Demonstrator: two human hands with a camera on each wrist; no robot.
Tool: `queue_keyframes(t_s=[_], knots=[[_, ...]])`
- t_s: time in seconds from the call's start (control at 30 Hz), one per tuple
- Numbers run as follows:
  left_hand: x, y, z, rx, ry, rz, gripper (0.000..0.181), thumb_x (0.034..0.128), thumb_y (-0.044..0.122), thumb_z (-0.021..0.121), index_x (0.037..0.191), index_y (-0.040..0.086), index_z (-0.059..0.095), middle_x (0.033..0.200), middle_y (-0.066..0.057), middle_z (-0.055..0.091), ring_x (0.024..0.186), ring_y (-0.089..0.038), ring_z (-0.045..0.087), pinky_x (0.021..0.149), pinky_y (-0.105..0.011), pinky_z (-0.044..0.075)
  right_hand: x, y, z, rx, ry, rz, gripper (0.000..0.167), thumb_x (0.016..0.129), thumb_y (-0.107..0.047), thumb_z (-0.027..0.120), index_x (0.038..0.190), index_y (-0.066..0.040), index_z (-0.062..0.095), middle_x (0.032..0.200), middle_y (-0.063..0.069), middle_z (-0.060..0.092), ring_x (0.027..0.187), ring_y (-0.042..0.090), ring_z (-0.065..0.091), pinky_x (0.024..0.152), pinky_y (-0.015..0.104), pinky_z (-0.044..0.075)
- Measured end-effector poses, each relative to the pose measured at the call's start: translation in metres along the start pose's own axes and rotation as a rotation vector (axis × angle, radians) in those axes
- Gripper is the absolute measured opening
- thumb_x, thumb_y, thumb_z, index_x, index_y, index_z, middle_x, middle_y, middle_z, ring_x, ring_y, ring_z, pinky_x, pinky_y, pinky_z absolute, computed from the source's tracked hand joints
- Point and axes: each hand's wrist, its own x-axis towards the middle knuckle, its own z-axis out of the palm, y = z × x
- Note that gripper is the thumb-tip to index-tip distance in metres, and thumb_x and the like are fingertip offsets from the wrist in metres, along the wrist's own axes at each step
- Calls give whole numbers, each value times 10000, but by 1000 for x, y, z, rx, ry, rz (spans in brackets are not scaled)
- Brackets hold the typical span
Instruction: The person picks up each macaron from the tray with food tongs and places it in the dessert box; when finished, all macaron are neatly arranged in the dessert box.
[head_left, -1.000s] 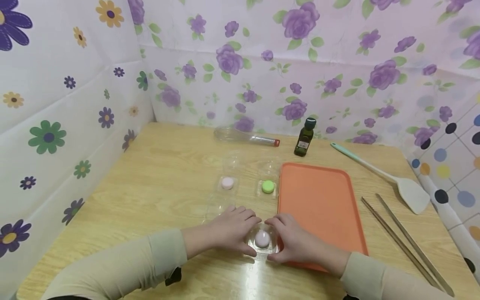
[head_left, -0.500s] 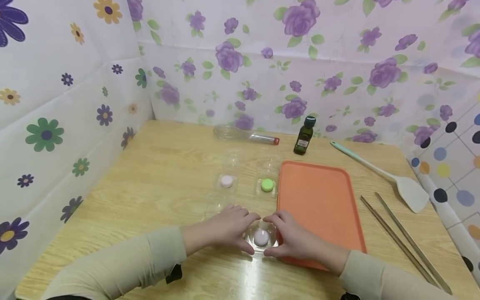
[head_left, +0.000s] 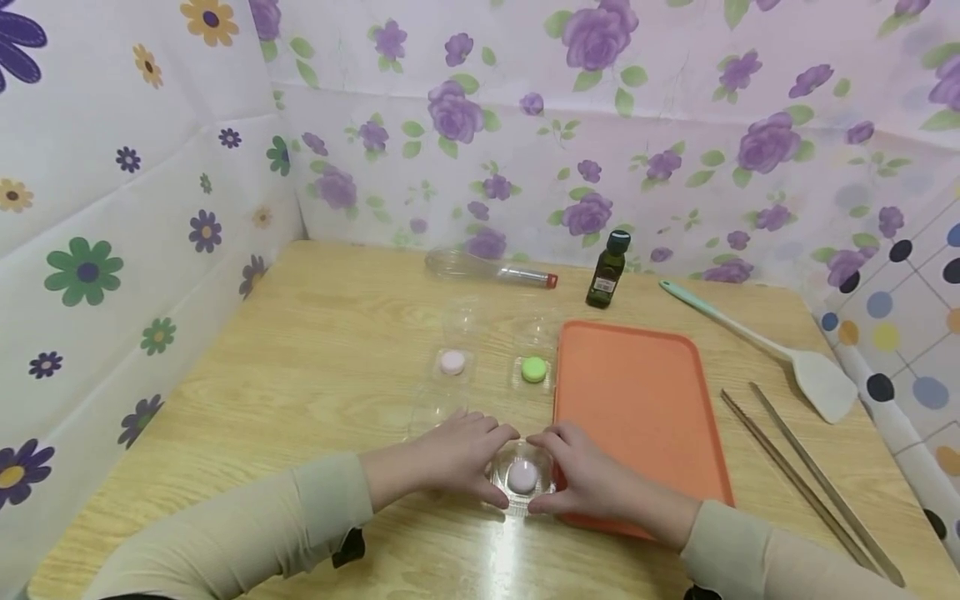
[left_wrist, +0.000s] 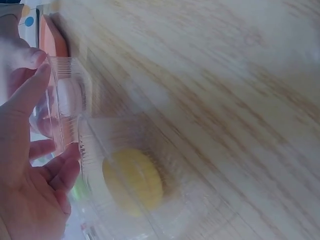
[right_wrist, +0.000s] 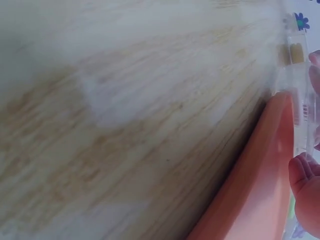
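A small clear plastic box [head_left: 516, 505] with a pale lilac macaron [head_left: 522, 477] inside sits near the table's front. My left hand [head_left: 459, 457] grips its left side, thumb at the front and fingers at the back. On the opposite side, my right hand [head_left: 588, 475] holds it the same way, beside the tray's edge. In the left wrist view, a yellow macaron [left_wrist: 134, 182] lies in another clear box by my left hand; from the head view that macaron is hidden. Farther back, a pink macaron [head_left: 452, 362] and a green macaron [head_left: 534, 369] lie in clear boxes with raised lids.
An orange tray [head_left: 633, 400] lies to the right, against the held box. Beyond it are a white spatula [head_left: 821, 383] and metal tongs [head_left: 813, 483]. A whisk [head_left: 487, 271] and a dark bottle [head_left: 606, 271] are at the back, before the flowered cloth [head_left: 480, 108].
Both hands keep hold of the box, with hardly any movement. The head view has shifted slightly.
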Motion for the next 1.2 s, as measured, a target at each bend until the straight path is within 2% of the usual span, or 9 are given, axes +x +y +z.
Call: queue_keyframes(t_s=[0.1, 0.3, 0.63, 0.83, 0.93, 1.1, 1.2], knots=[[0, 1, 2, 34, 15, 7, 878, 627, 667, 717, 1300, 155, 483, 1108, 14, 559, 990, -137, 493, 843, -313, 392, 0, -1, 0, 11, -5, 17, 777, 693, -481, 783, 1273, -54, 492, 1127, 42, 430, 923, 131, 436, 752, 271, 460], [0, 3, 4, 113, 47, 14, 870, 635, 681, 694, 1283, 136, 496, 1131, 10, 563, 999, -142, 497, 821, -306, 399, 0, -1, 1, -55, -1, 0, 817, 647, -447, 807, 1276, -44, 477, 1173, 80, 432, 1036, 187, 460, 845, 339, 477], [-6, 1, 5, 119, 37, 26, 854, 645, 701, 672, 1269, 146, 496, 1107, 17, 559, 1003, -145, 496, 914, -371, 391, 1, -2, 4, -112, 41, -97, 814, 665, -493, 795, 1255, -15, 498, 1128, 95, 460, 1013, 207, 453, 836, 360, 470], [-8, 2, 7, 133, 37, 37, 849, 670, 726, 628, 1265, 135, 495, 1115, 14, 557, 992, -147, 494, 861, -331, 390, 0, -4, 5, -108, 63, -129, 795, 648, -417, 825, 1235, 14, 508, 1097, 98, 464, 990, 208, 450, 822, 352, 469], [-8, 2, 8, 120, 46, 38, 846, 693, 735, 598, 1275, 129, 495, 1142, 7, 558, 1008, -153, 496, 829, -305, 384, -1, -6, 4, -81, 37, -92, 804, 654, -430, 818, 1252, 5, 501, 1115, 91, 452, 1001, 203, 442, 830, 346, 464], [-8, 1, 14, 105, 68, 47, 821, 698, 718, 609, 1265, 134, 498, 1135, 8, 552, 1009, -153, 492, 801, -283, 381, -5, -7, 1, 47, -30, 32, 763, 736, -467, 756, 1306, -41, 482, 1185, 63, 403, 1013, 166, 432, 835, 308, 455], [-8, 1, 18, 104, 86, 52, 821, 686, 723, 613, 1256, 144, 498, 1134, 17, 538, 1000, -147, 484, 783, -272, 377, -6, -6, 2, 65, -44, 46, 723, 776, -467, 721, 1315, -48, 481, 1191, 55, 401, 1011, 157, 433, 839, 305, 450]])
